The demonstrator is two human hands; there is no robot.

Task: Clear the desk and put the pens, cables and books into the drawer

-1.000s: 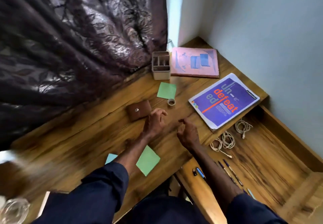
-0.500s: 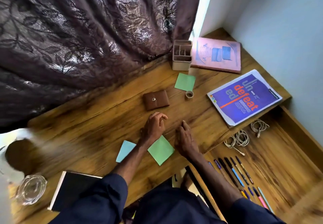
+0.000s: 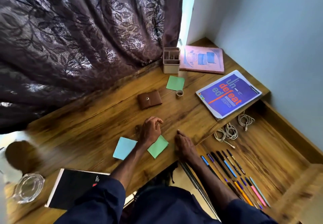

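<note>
The open wooden drawer [image 3: 288,141] at the right holds several pens [image 3: 232,171] in a row and three coiled white cables [image 3: 230,132]. On the desk [image 3: 97,122] lie a purple book [image 3: 229,94] at the right edge, a pink book [image 3: 202,59] in the far corner and a black book [image 3: 73,187] at the near left. My left hand [image 3: 151,129] hovers over the desk middle, fingers loosely curled, holding nothing. My right hand [image 3: 184,144] is just right of it near the desk edge, holding nothing.
A beige pen holder [image 3: 171,61], a brown wallet [image 3: 149,99], a small tape roll [image 3: 179,93], two green notes [image 3: 175,83] and a blue note [image 3: 124,147] lie on the desk. A glass ashtray [image 3: 28,189] sits near left. A dark curtain [image 3: 78,31] hangs behind.
The view has swung left and pulled back, bringing the black book, the ashtray and more pens into sight. Both hands drew slightly back toward me; neither took hold of anything.
</note>
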